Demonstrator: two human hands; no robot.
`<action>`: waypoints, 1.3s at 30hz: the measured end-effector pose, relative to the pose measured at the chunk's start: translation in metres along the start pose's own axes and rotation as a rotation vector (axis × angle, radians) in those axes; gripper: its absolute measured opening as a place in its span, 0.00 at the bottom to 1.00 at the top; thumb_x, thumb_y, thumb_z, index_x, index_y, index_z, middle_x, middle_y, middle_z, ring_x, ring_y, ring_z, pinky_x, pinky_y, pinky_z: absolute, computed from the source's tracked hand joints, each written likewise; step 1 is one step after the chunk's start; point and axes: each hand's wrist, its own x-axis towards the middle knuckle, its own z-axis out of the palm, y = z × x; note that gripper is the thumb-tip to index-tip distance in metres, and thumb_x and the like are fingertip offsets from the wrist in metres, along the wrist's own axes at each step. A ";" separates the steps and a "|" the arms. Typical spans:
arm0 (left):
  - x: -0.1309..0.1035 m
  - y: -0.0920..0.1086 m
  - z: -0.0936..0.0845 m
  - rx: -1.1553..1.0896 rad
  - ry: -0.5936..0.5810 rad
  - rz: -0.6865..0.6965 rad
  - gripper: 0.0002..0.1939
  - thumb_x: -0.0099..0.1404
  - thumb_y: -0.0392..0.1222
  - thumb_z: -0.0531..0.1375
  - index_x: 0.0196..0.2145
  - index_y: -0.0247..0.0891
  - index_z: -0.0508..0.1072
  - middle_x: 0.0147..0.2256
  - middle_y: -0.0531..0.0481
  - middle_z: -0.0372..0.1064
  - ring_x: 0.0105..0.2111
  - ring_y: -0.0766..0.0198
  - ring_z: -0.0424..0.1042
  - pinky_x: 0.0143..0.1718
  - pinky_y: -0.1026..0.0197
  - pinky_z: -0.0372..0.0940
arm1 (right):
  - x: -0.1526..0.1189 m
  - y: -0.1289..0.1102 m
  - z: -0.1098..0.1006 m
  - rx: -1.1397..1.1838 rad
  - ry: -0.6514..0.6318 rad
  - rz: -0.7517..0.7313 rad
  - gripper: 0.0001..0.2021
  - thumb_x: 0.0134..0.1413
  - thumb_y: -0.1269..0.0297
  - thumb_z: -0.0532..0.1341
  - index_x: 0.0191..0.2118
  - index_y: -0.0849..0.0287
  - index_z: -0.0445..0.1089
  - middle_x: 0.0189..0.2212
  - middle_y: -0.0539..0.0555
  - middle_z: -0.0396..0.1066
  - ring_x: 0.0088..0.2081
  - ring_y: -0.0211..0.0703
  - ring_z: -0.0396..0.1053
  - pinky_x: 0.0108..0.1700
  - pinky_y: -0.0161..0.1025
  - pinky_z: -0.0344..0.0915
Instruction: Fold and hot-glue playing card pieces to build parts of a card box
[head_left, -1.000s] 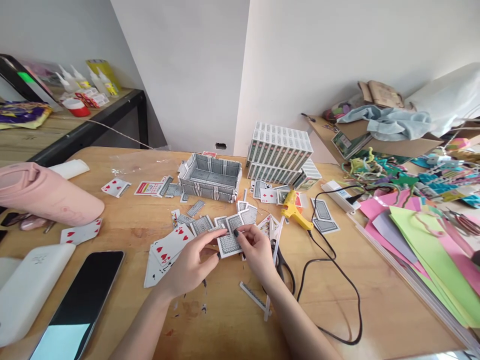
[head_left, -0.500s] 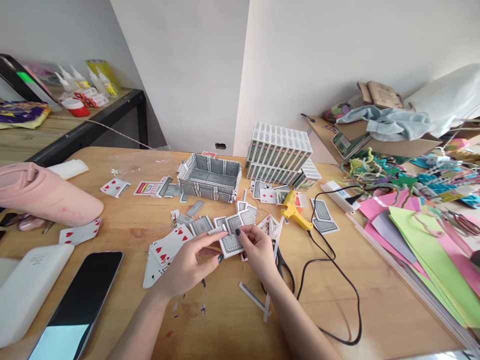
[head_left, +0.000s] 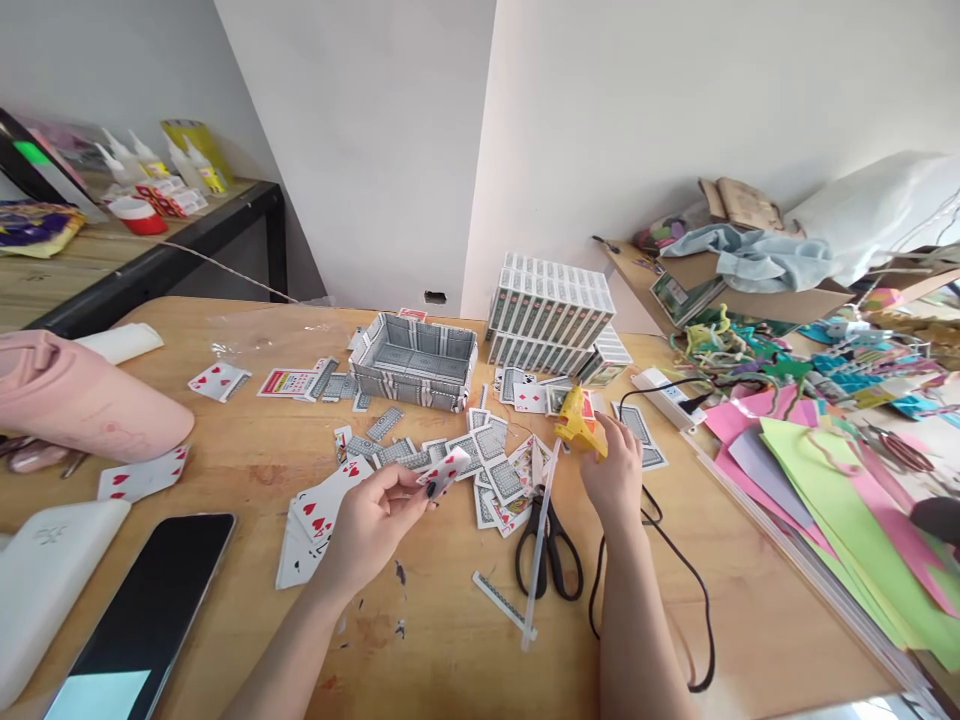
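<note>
A small playing card piece (head_left: 450,467) with red marks is pinched between the thumb and fingers of my left hand (head_left: 379,520), above the tabletop. My right hand (head_left: 616,470) has its fingers round the handle of a yellow hot glue gun (head_left: 577,425); part of the handle is hidden by them. A long clear glue stick (head_left: 536,575) sticks out of the gun's back towards me. It crosses black-handled scissors (head_left: 555,560). Loose cards (head_left: 502,478) lie between my hands, some face down. Behind them stands an open box made of grey-backed cards (head_left: 412,388).
Stacked card packs (head_left: 551,310) stand at the back. The gun's black cord (head_left: 705,600) loops across the right side near coloured paper (head_left: 825,510). On the left lie a phone (head_left: 150,610), a white power bank (head_left: 56,590) and a pink roll (head_left: 97,395).
My right hand has let go of the card piece and moved right onto the glue gun. My left hand keeps the piece, now turned to show red marks. The view has shifted slightly.
</note>
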 end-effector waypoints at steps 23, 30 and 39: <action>0.005 -0.006 -0.009 0.272 0.511 0.441 0.05 0.56 0.40 0.60 0.27 0.38 0.68 0.44 0.45 0.59 0.37 0.63 0.70 0.34 0.61 0.70 | 0.004 -0.025 -0.025 1.161 -0.117 0.534 0.10 0.43 0.58 0.63 0.32 0.58 0.69 0.26 0.50 0.68 0.25 0.35 0.62 0.28 0.34 0.60; 0.005 -0.010 -0.001 -0.058 0.288 0.152 0.07 0.59 0.41 0.56 0.29 0.41 0.59 0.34 0.47 0.74 0.33 0.61 0.75 0.40 0.55 0.70 | -0.011 -0.071 -0.031 1.329 -0.461 0.425 0.09 0.48 0.58 0.63 0.33 0.59 0.70 0.23 0.50 0.67 0.20 0.32 0.54 0.23 0.32 0.55; 0.005 -0.004 -0.003 0.302 0.333 0.189 0.05 0.57 0.40 0.57 0.26 0.38 0.65 0.29 0.52 0.74 0.28 0.66 0.74 0.31 0.68 0.67 | -0.030 -0.106 -0.035 1.022 -0.820 0.304 0.19 0.47 0.50 0.62 0.33 0.65 0.72 0.20 0.49 0.63 0.20 0.33 0.54 0.22 0.32 0.55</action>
